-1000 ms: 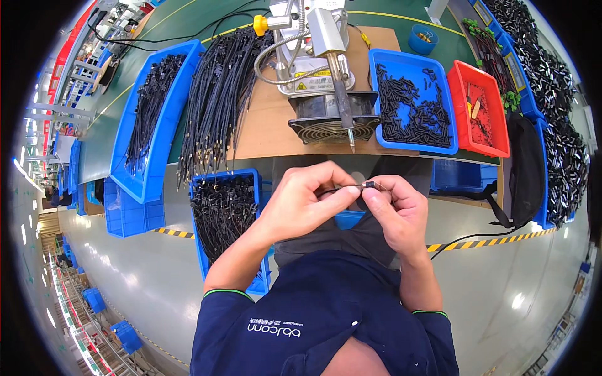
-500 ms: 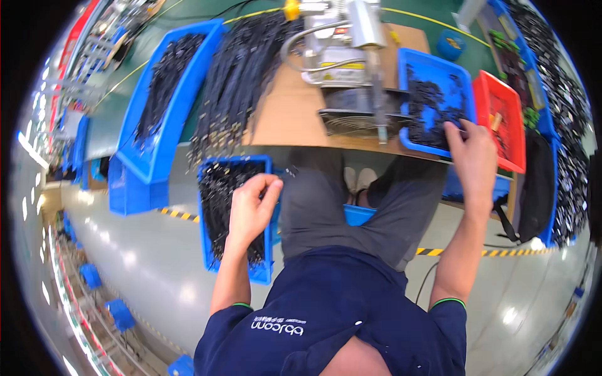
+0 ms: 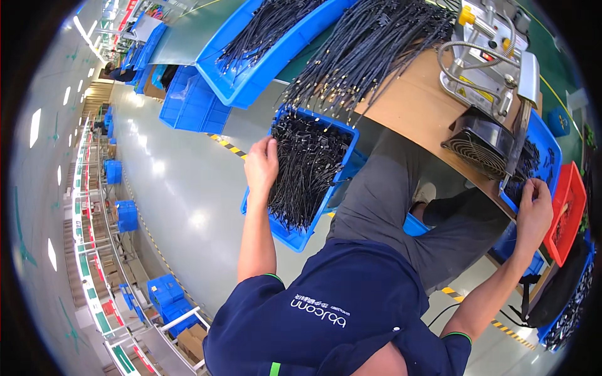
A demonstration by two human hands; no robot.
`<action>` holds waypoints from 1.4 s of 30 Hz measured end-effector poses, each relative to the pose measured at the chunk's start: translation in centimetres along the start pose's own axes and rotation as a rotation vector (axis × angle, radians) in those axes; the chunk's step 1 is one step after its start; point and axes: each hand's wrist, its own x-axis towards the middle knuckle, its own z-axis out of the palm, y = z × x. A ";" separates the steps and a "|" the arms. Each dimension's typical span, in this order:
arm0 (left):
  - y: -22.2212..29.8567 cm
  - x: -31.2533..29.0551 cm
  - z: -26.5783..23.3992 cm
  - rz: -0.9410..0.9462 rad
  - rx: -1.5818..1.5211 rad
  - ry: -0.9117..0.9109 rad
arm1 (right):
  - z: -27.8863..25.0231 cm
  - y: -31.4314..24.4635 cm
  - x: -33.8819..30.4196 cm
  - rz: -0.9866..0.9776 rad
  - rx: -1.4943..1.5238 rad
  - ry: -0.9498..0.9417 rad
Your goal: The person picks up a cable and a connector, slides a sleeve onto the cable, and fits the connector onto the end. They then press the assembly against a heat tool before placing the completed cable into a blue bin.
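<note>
My left hand (image 3: 261, 164), its fingers curled together, is at the left rim of a blue bin (image 3: 243, 203) packed with short black cables (image 3: 305, 166). Whatever lies between those fingers, if anything, is too small to make out. At the right, my right hand (image 3: 535, 210) pinches thumb and fingers together at the near edge of a blue tray (image 3: 550, 145). Small black parts (image 3: 528, 160) are heaped in that tray. Its fingertips hide whatever they might hold.
A bench machine (image 3: 486, 69) with metal hoses and a black fan (image 3: 480, 145) stands on the brown board (image 3: 401, 103). Black cables (image 3: 364, 53) hang over the front edge. Nearby are a long blue bin (image 3: 241, 91) and a red tray (image 3: 569, 213).
The view has swung to the left and tilted. My left hand has gone from above the cable bin to its left rim; my right hand remains at the blue tray.
</note>
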 end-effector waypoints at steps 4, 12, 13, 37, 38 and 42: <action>5.0 3.8 -3.6 0.052 -0.182 0.162 | 0.0 2.4 0.3 -0.047 0.126 0.007; 18.8 10.2 -5.4 0.561 -0.317 0.127 | -0.9 1.1 0.3 -0.050 0.108 0.015; 20.3 11.1 -4.3 0.617 -0.319 0.106 | -1.1 1.0 0.2 -0.043 0.093 0.042; 33.4 25.0 4.9 0.257 -0.598 -0.420 | -3.9 -1.0 -4.2 0.050 0.596 0.210; 33.4 25.0 4.4 0.264 -0.598 -0.411 | -4.0 -0.8 -4.3 0.046 0.603 0.218; 33.7 22.5 0.2 0.195 -1.092 -0.572 | -4.1 0.1 -5.2 0.075 0.697 0.225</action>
